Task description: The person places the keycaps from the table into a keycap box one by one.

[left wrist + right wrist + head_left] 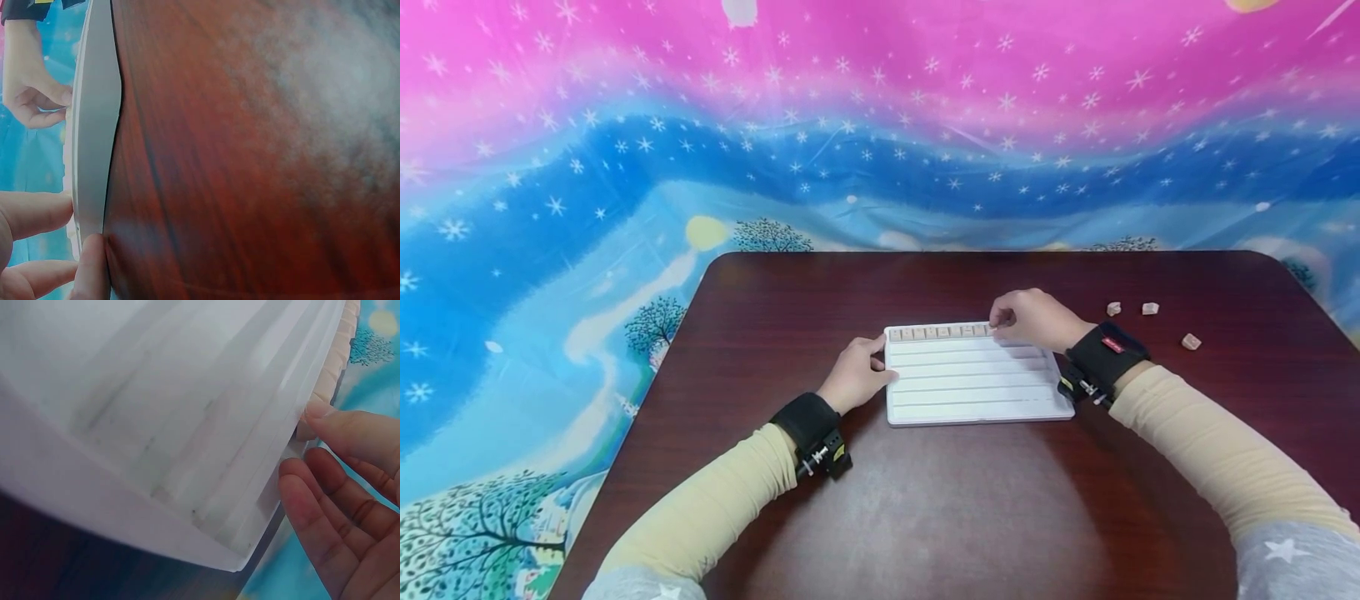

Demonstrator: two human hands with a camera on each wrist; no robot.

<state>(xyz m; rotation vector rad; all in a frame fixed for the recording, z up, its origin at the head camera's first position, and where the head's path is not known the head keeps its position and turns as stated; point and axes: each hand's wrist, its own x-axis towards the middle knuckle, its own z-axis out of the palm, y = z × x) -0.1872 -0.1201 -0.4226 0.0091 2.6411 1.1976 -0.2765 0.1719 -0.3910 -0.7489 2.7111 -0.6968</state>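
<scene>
A white ridged tray [970, 387] lies on the dark wooden table, with a row of beige keycaps [936, 332] along its far edge. My left hand [855, 373] grips the tray's left edge near the far corner; fingertips meet the rim from both sides in the left wrist view. Over the far edge, my right hand [1037, 318] pinches a small keycap [305, 431] between thumb and index finger at the right end of the row. That keycap is mostly hidden by the fingertips. The other fingers of this hand curl loosely beside the tray's edge.
Three loose keycaps lie to the right of the right hand: one keycap [1113, 308], another keycap [1151, 308] beside it, and a nearer keycap [1191, 342]. A patterned cloth [880, 150] hangs behind the table [970, 508].
</scene>
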